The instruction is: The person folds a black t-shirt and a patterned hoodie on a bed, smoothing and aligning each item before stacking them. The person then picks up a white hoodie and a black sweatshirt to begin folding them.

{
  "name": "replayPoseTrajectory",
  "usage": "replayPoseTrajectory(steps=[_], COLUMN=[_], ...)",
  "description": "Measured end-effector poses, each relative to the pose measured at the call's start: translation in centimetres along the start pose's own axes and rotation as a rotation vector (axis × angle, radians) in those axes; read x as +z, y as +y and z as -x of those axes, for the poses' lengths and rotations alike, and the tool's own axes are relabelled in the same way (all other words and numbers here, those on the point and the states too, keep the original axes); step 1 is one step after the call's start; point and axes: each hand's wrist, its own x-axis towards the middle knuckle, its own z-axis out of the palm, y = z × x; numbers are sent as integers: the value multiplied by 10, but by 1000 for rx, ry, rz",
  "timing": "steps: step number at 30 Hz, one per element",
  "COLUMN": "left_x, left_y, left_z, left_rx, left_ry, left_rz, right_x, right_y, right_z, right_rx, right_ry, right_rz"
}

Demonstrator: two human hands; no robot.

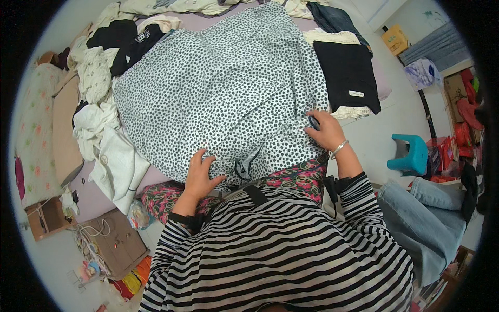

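Observation:
A white skirt-like garment or cloth (234, 89) with small black spots lies spread over the bed before me. My left hand (200, 175) rests at its near left part, palm down with fingers apart. At the near right edge is my right hand (325, 128), thumb and fingers apart around a small dark-trimmed part of the cloth (314, 123); I see no firm grip. Between my hands, a dark-edged opening (247, 165) with a dark mark shows in the cloth. Wrinkles run across the cloth's near right part.
A folded black garment (347, 74) lies on cream cloth at right, beside dark jeans (339, 23). Black clothing (121, 43) and white garments (117, 163) lie at left. A floral-patterned cloth (300, 177) is under the near edge. A teal stool (409, 156) and light jeans (421, 226) are at right.

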Motion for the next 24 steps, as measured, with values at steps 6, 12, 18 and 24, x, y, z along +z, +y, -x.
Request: replayPoseTrajectory(steps=[6, 12, 18, 24], left_x=[-15, -86, -144, -146], left_y=[-16, -10, 16, 45], left_z=[19, 44, 98, 126], left_rx=[14, 73, 137, 317], left_ry=[-66, -62, 39, 24], left_rz=[-95, 651, 1330, 1544], right_x=[-54, -118, -125, -115], right_y=[3, 1, 22, 62], right_z=[7, 42, 87, 109], right_rx=[-77, -219, -204, 96], right_ry=[-150, -24, 107, 53], right_rz=[-327, -689, -1341, -1149])
